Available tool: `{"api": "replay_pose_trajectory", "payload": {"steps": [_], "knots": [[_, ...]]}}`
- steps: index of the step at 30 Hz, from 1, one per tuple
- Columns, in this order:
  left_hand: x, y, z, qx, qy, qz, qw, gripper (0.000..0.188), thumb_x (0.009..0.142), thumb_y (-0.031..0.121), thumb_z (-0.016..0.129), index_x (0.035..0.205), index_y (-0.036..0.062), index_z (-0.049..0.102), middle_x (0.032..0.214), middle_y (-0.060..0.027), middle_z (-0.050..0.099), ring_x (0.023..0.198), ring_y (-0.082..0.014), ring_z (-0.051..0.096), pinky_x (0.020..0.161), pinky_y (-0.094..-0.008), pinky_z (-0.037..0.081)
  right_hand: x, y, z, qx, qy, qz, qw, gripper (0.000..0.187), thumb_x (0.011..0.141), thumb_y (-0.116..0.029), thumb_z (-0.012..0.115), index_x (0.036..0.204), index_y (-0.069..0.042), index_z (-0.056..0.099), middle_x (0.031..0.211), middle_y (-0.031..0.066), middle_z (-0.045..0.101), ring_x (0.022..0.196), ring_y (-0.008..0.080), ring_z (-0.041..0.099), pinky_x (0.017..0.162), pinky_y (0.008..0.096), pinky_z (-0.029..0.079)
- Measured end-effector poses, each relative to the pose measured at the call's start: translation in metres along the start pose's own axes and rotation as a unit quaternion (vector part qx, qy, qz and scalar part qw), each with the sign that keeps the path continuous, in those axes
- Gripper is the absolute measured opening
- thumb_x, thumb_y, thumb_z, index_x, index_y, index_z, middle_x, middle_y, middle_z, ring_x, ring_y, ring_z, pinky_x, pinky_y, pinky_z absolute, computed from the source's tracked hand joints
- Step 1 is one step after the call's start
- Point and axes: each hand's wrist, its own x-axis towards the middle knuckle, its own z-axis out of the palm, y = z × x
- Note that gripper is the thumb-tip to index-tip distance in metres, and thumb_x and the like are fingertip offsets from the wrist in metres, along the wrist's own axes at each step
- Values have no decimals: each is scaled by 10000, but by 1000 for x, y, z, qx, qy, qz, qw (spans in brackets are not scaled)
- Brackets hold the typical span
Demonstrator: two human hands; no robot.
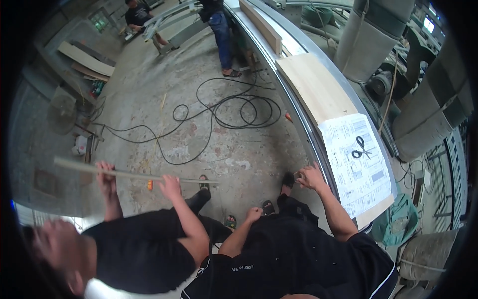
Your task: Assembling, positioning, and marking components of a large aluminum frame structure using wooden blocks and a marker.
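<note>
Both hands low by the bench: right hand [311, 177] closes on a small dark object [298, 175] at the bench's [298, 107] near edge, left hand [254, 214] curls into a loose fist, holding nothing visible
Along the bench lie a pale board [316, 84], then a white rectangular printed sheet [356, 164] at the near corner, with black scissors [363, 148] on it. Beside, a co-worker's long wooden strip [134, 174] could swing into the left arm, and the looped floor cable [234, 107] could catch feet

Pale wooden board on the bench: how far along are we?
Done: the pale wooden board lies on the grey metal bench, a printed white sheet and black-handled scissors on it. In hand: the right hand grips a small object at the bench edge; the left hand is fisted, empty. Left: seemingly any cutting, no cuts show.
</note>
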Motion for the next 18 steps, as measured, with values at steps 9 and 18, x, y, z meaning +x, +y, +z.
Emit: {"api": "replay_pose_trajectory", "payload": {"steps": [9,18], "knots": [[-8,16,-3,60,-70,-50,995,374,737,414,513,728,64,643,677,-69,629,649,-177,596,616,-305,451,-4,8,7,8,19,1,1000,327,767,-379,600,973,-127,626,933,95,634,995,243,557,1056,441,196],[-11,26,-6,80,-76,-35,993,378,767,396,505,816,58,667,765,-116,651,726,-221,623,681,-326,463,-7,9,5,14,7,10,1000,326,772,-362,596,999,-130,624,936,80,641,997,226,561,1063,408,192]]}}
